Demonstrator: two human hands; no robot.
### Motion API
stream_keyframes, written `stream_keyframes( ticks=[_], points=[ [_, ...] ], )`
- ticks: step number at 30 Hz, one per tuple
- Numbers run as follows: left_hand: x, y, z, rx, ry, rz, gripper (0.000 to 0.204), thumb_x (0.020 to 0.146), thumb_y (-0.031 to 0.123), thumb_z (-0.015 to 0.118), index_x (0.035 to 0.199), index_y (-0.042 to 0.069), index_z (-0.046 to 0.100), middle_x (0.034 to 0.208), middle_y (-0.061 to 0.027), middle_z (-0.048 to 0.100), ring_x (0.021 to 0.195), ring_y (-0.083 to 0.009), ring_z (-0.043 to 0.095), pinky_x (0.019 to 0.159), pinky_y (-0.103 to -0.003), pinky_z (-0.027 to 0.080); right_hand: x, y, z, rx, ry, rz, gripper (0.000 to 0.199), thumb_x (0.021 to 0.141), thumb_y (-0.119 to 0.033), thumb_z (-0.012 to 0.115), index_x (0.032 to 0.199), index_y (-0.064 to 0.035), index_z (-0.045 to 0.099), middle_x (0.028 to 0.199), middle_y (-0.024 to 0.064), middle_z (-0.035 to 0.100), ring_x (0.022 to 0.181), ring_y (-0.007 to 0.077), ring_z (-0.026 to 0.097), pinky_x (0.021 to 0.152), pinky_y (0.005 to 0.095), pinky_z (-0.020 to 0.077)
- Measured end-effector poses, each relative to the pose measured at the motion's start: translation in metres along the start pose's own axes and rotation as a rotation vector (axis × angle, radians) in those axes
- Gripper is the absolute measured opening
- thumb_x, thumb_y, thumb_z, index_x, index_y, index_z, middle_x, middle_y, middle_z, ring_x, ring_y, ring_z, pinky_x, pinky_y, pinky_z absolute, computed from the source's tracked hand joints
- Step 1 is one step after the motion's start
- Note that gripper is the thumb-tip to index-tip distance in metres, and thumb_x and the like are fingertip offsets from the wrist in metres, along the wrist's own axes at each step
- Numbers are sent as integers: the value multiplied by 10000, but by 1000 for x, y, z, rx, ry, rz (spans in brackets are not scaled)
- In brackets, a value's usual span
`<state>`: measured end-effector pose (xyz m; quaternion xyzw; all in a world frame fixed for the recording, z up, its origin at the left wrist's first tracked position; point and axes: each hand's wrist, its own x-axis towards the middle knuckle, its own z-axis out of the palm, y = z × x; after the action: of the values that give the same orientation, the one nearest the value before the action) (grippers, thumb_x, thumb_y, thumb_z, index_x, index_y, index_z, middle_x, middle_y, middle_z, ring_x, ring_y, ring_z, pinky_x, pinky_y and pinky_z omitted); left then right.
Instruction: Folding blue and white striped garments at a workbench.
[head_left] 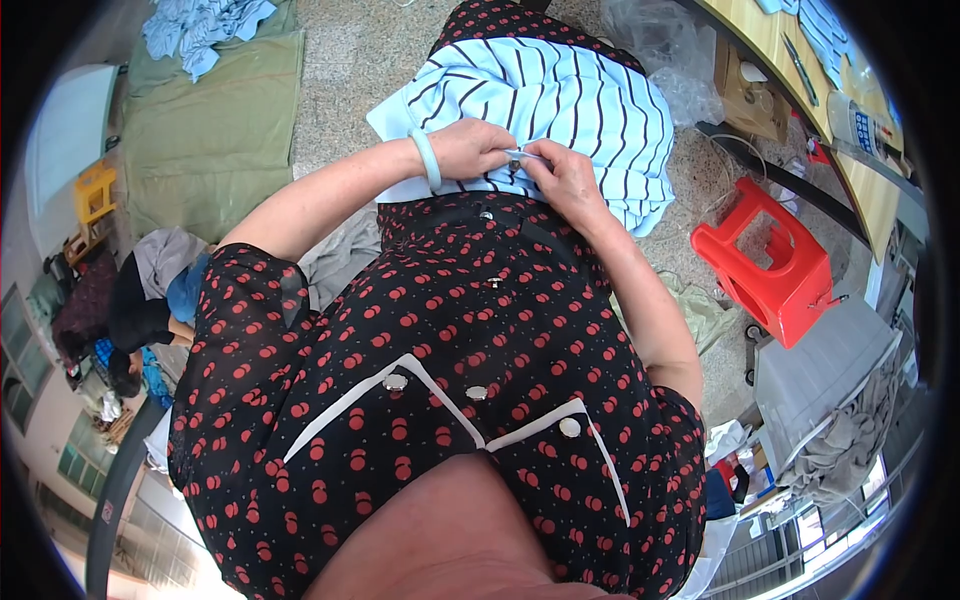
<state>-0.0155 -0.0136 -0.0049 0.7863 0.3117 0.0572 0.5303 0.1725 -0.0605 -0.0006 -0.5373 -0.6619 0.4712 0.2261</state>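
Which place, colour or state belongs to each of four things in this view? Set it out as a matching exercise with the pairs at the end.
1. lap fabric
2. bangle
3. plastic stool
4. large sheet

A. red, at the picture's right
B. green, spread out at upper left
C. dark-striped, held by the left hand and right hand
D. pale, worn on the left wrist

Pairs: 1-C, 2-D, 3-A, 4-B

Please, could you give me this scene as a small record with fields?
left hand: pinching near edge of the striped cloth
right hand: pinching same edge, close beside the left
cloth: light blue, dark stripes, spread over the lap
left wrist: pale bracelet
floor, left: green cloth
floor, right: red plastic stool
upper right: wooden table
unclear: small dark piece between hands
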Motion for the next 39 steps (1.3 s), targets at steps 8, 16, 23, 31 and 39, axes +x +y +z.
stream_keyframes(
  ticks=[8, 16, 23, 31, 39],
  points=[
    [8, -2, -4, -101, -76, -160, 223, 748, 239, 515, 807, 29, 560, 653, -173, 545, 593, -265, 519, 570, -350, 402, 4, -9, -15, -61, -88, 58, 155, 780, -163, 588, 854, -27, 596, 671, 94, 584, 566, 182, 544, 539, 288, 421],
    [23, 8, -11, -212, -170, -335, 283, 743, 304, 540, 755, 24, 575, 668, -154, 568, 602, -272, 520, 597, -332, 416, -21, 6, -48, -265, -91, -34, 176, 751, -149, 599, 866, -17, 591, 824, 116, 597, 758, 256, 576, 638, 329, 454],
    [53, 14, 12, 370, -61, -163, 304, 694, 277, 628, 908, 69, 571, 827, -130, 577, 809, -296, 557, 693, -370, 439, -21, 3, -38, -289, -113, -74, 177, 714, -150, 630, 832, -20, 606, 721, 124, 582, 659, 269, 562, 592, 351, 441],
    [61, 12, 26, 612, -107, -14, 207, 729, 205, 566, 877, 61, 583, 854, -147, 578, 810, -289, 571, 701, -374, 457, -23, 9, -29, -384, -68, -143, 114, 732, -117, 581, 777, -15, 601, 664, 140, 554, 651, 307, 549, 605, 392, 428],
    [64, 8, 0, -247, -164, -328, 310, 775, 283, 584, 898, -1, 578, 760, -84, 583, 695, -136, 508, 646, -277, 408, -23, 4, -36, -311, 17, -163, 117, 754, -88, 544, 833, -6, 570, 719, 152, 552, 696, 319, 543, 639, 398, 422]
  ],
)
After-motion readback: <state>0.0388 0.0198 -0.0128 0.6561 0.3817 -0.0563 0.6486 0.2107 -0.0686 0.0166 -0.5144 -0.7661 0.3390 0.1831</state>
